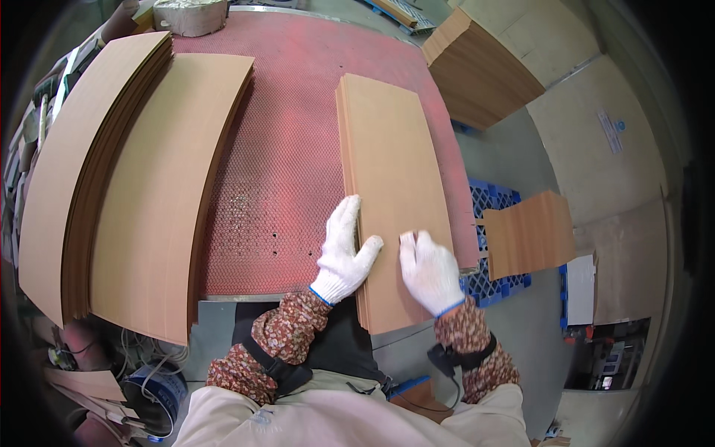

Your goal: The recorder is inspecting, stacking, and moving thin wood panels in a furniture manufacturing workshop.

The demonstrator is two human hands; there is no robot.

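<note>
A stack of long, thin tan boards [391,141] lies lengthwise in front of me on a red table with a honeycomb-patterned top [290,134]. Its near end juts past the table's front edge. My left hand [342,253], in a white knit glove, rests against the stack's left side, fingers stretched forward and thumb apart over the top board. Over the right part of that board is my right hand [430,272], also gloved. Its fingers are curled and pinched together; whatever may be between them is too small to make out.
Two more board stacks, one outermost [82,156] and one beside it [164,179], fill the table's left side. A wrapped roll [190,16] sits at the far left. Right of the table, blue pallets [495,197] and brown board piles [529,235] stand on the floor. A blue bucket [160,395] is lower left.
</note>
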